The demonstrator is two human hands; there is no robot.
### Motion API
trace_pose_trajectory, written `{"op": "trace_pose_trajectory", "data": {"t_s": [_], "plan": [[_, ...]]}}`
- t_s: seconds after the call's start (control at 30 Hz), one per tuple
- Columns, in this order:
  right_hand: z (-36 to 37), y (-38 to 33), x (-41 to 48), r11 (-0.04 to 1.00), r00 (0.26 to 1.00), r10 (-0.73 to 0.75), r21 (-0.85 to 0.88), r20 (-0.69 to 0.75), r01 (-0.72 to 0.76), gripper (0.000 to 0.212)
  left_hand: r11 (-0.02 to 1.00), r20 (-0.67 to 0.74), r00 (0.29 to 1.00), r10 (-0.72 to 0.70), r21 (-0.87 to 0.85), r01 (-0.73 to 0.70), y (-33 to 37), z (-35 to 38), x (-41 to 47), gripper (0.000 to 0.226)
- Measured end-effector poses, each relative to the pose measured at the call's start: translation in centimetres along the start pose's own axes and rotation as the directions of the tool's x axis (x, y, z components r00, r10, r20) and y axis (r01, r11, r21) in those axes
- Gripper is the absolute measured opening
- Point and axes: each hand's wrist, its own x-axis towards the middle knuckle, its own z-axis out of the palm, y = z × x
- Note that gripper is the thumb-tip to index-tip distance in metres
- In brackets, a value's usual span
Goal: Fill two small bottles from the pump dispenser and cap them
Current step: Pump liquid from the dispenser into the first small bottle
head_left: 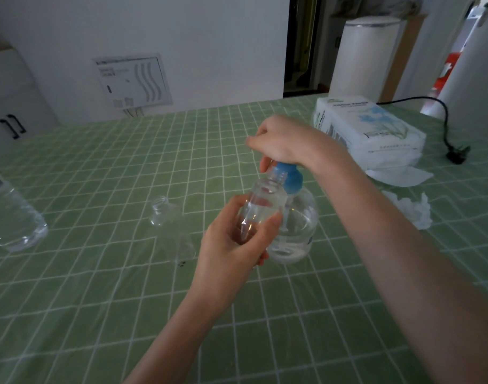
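At tabletop [98,286] centre: left hand [231,242] grips small bottle [265,202], tilted under pump dispenser [299,225] spout; right hand [281,142] curls over its head. Mouth seems off-spout: spill risk.

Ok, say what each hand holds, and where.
Left hand grips the small clear bottle round its body; right hand grips the blue pump head from above.

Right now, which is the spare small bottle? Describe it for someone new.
On the green checked tablecloth, look just left of the left hand. The spare small bottle sits alone there, clear and unheld, far smaller than the big bottle at the left edge.
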Motion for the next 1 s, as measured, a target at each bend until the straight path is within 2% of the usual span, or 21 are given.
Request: {"op": "trace_pose_trajectory", "data": {"t_s": [0.23,0.4,0.53,0.77,1.0], "plan": [[-0.2,0.1,-0.4,0.979,0.997,-0.048,0.196,-0.053,0.057,0.036,0.999,-0.017,0.999,0.034,0.033,-0.033,0.5,0.2,0.0,0.029],[-0.3,0.4,-0.4,0.958,0.993,-0.058,0.272,-0.105,0.085,0.022,0.999,-0.032,0.999,0.036,0.037,-0.035,0.1,0.3,0.1,0.029],[-0.6,0.3,-0.6,0.960,0.995,-0.042,0.272,-0.085,0.064,0.021,0.997,-0.057,0.997,0.056,0.046,-0.053,-0.1,0.3,0.3,0.032],[-1.2,0.0,-1.0,0.931,0.998,-0.030,0.366,0.060,0.006,0.018,0.989,-0.082,0.994,0.073,0.135,-0.061,0.0,0.1,0.2,0.034],[-0.9,1.3,-2.7,0.867,0.999,-0.035,0.497,0.017,0.022,0.016,0.993,-0.095,0.995,0.023,0.115,-0.012,0.0,0.0,0.1,0.039]]}}
